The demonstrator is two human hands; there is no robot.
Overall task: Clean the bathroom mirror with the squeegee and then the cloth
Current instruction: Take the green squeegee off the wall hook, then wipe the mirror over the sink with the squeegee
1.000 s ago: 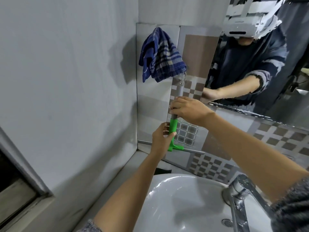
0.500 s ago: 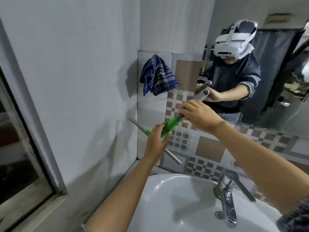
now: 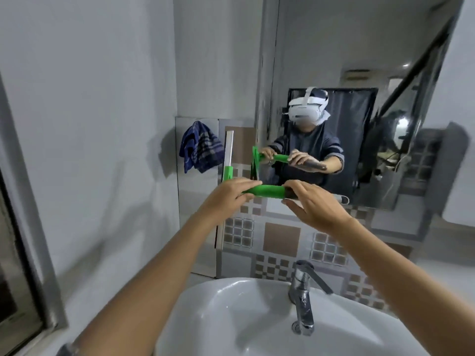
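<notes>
Five items, largest first. Bathroom mirror (image 3: pixel 359 60): mounted on the wall above the tiled splashback, its left edge near the corner of the room; judged not yet wiped. Washbasin (image 3: pixel 231 317): white, below the hands, chrome tap (image 3: pixel 303 291) at its back rim. Checked cloth (image 3: pixel 199 147): blue, hanging on the tiles left of the mirror's lower left corner, untouched, reserved for the second pass. Squeegee (image 3: pixel 267 191): green handle held level in front of the mirror's lower left corner, blade bar standing upright at the left end. Left hand (image 3: pixel 228 196): clasped round the handle near the blade. Right hand (image 3: pixel 311 206): fingers wrapped over the dark far end. Advice: turn the blade flat against the glass, start at the top edge, and draw downward in overlapping strokes with even pressure.
</notes>
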